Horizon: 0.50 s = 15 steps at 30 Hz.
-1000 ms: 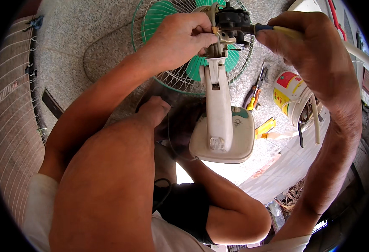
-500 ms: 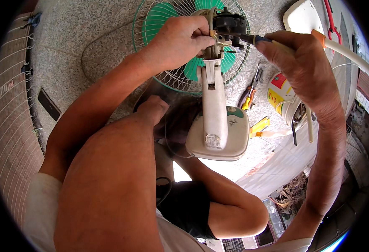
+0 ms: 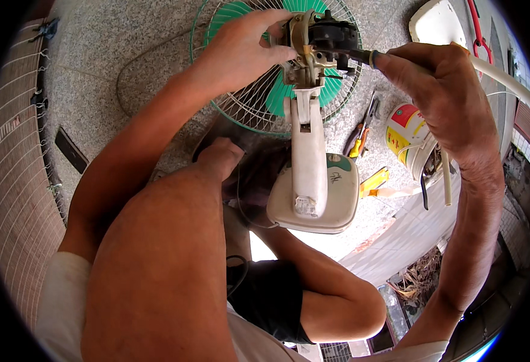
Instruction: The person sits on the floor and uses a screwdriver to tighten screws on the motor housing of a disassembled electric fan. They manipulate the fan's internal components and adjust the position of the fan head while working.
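Note:
A white fan stand with its base turned toward me is held up over my lap. Its bare motor head, black and metal, sits at the top. My left hand grips the motor head from the left. My right hand holds a screwdriver whose dark shaft points left into the motor. Behind the motor lies a wire fan guard with green blades on the stone floor.
Pliers with orange handles and a yellow tool lie on the floor right of the stand. A paint-style bucket holds tools. A second wire guard lies far left. My bare knees fill the foreground.
My right hand and the screwdriver have shifted slightly right and lower in view; the fan stand has stayed held by my left hand, with the view drifting a little.

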{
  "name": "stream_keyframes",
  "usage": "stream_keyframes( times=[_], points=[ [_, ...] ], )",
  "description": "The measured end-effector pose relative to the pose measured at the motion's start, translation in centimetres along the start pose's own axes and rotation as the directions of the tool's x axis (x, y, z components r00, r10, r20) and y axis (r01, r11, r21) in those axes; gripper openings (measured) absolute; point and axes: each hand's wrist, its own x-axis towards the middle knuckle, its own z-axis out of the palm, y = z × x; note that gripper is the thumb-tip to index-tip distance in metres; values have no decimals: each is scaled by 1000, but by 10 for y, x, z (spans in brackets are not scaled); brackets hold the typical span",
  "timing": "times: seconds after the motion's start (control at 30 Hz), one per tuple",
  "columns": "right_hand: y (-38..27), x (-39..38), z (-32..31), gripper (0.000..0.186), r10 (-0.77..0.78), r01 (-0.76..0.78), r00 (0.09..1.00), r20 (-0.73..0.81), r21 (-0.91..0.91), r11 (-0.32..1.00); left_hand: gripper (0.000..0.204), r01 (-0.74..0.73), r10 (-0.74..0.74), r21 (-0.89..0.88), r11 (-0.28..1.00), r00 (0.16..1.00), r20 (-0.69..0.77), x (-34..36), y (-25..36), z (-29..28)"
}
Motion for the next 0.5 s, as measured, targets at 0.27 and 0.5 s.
stream_keyframes(
  times=[0.27, 0.5],
  points=[
    [13, 3, 1, 34, -253, 239, 966, -44, -213, 947, 73, -326, 384, 460, 826, 923, -35, 9, 6, 6],
    [-11, 11, -7, 38, 211, -219, 954, 215, 13, 976, 47, -229, 202, 160, 960, 965, 167, 26, 21, -9]
  ],
)
